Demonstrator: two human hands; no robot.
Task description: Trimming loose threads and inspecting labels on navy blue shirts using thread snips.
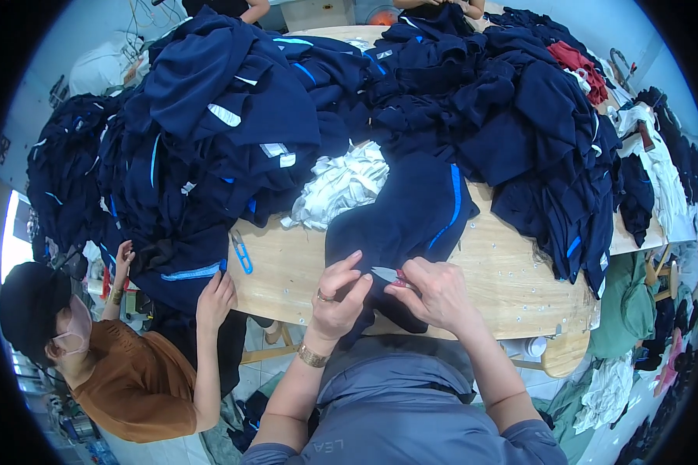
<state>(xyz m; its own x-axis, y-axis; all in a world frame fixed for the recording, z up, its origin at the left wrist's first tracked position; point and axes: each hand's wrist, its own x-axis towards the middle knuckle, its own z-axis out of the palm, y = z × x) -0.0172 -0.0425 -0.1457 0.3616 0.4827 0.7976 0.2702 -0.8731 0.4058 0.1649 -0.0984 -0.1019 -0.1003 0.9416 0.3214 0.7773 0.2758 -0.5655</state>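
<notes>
A navy garment with a bright blue strip lies in front of me, its lower end hanging over the table's near edge. My right hand is closed around thread snips with a red handle, their pale blades pointing left above the fabric. Just left of the blade tips, my left hand is over the garment's edge with its fingers apart. Nothing shows between them. A second pair of snips, the blue thread snips, lies on the wooden table to the left.
Large heaps of navy garments cover the table's far side and right end. White fabric scraps are bunched mid-table. At left, a co-worker in brown handles a navy piece; two other people stand at the far side. Green cloth hangs at right.
</notes>
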